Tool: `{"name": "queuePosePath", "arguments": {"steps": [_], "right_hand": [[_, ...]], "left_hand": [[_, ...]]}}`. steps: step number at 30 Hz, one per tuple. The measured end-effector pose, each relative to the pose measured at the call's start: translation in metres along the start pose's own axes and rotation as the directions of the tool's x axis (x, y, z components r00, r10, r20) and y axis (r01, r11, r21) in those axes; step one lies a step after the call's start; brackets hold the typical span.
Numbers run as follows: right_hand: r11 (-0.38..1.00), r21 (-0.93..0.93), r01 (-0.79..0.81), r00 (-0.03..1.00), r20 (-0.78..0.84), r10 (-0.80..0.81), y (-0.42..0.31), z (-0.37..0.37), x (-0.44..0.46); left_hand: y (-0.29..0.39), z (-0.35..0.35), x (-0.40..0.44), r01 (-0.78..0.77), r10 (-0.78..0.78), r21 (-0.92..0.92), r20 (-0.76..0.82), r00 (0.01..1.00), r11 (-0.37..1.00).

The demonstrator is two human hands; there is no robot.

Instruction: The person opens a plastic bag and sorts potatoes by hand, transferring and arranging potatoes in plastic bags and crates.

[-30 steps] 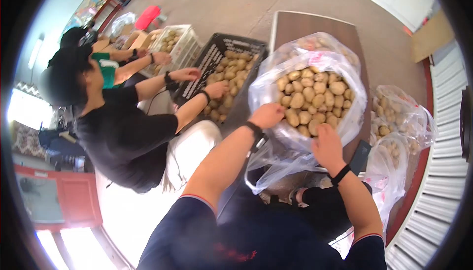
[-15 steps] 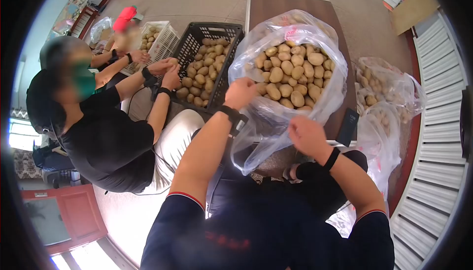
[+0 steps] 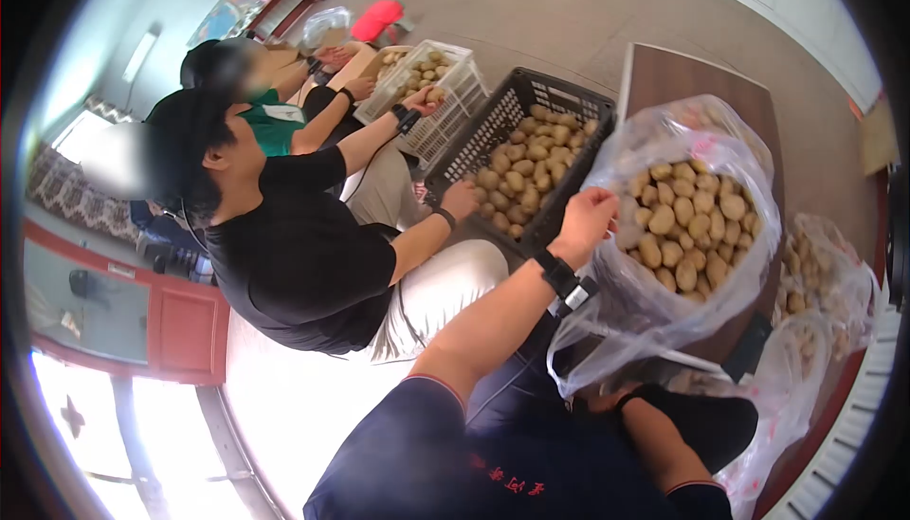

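My left hand (image 3: pixel 590 224) is raised at the left rim of a clear plastic bag (image 3: pixel 654 316) full of potatoes (image 3: pixel 697 224). Its fingers are curled together; whether anything is between them is too small to tell. The bag stands open on a brown table (image 3: pixel 697 74). Down by my lap, below the table edge, is my right hand (image 3: pixel 611 399), mostly hidden behind the bag and my knee, so its fingers do not show.
A black crate (image 3: pixel 564 93) of potatoes stands left of the bag, a white crate (image 3: pixel 460 93) beyond it. A co-worker in black (image 3: pixel 303 245) sits at the left, another person behind. Filled bags (image 3: pixel 806 330) lie at the right. A dark phone (image 3: pixel 749 347) is near the table edge.
The view has swung left. My right hand has dropped from the bag to my lap, and my left hand has risen at the bag's rim. The co-worker's hands have moved apart, one holding a potato.
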State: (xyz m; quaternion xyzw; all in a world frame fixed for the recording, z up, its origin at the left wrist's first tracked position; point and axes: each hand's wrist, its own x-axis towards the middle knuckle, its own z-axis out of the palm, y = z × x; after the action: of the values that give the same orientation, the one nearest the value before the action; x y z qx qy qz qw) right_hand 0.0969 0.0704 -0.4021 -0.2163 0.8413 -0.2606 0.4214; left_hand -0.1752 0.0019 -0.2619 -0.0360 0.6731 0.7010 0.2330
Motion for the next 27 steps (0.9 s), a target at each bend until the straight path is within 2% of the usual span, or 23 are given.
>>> {"name": "queuePosePath", "arguments": {"steps": [9,11,16,18,21,25,27], "right_hand": [[0.998,0.064,-0.006,0.999,0.044,0.003,0.02,-0.014,0.012],[0.998,0.068,0.004,0.998,0.064,-0.008,0.026,-0.02,0.019],[0.998,0.069,0.007,0.995,0.101,-0.014,0.035,-0.029,0.027],[0.998,0.064,-0.001,0.995,0.103,-0.006,0.034,-0.031,0.028],[0.999,0.035,-0.013,0.996,0.092,0.009,0.035,-0.027,0.03],[0.999,-0.04,-0.013,0.998,0.057,0.015,0.04,-0.016,0.034],[0.999,-0.053,-0.014,0.999,0.032,0.015,0.042,-0.01,0.026]], "left_hand": [[0.003,-0.03,0.031,0.116,-0.115,-0.154,0.019,0.993,0.981],[0.002,-0.036,0.043,0.117,-0.121,-0.205,-0.004,0.993,0.972],[-0.006,-0.049,0.056,0.097,-0.118,-0.188,-0.103,0.988,0.977],[-0.006,-0.051,0.058,0.105,-0.157,-0.258,-0.191,0.969,0.96],[-0.002,-0.051,0.054,0.078,-0.147,-0.311,-0.203,0.968,0.947],[0.007,-0.049,0.028,-0.028,-0.029,-0.282,-0.198,0.98,0.959],[0.007,-0.053,0.005,-0.179,0.142,-0.213,-0.181,0.973,0.96]]}}
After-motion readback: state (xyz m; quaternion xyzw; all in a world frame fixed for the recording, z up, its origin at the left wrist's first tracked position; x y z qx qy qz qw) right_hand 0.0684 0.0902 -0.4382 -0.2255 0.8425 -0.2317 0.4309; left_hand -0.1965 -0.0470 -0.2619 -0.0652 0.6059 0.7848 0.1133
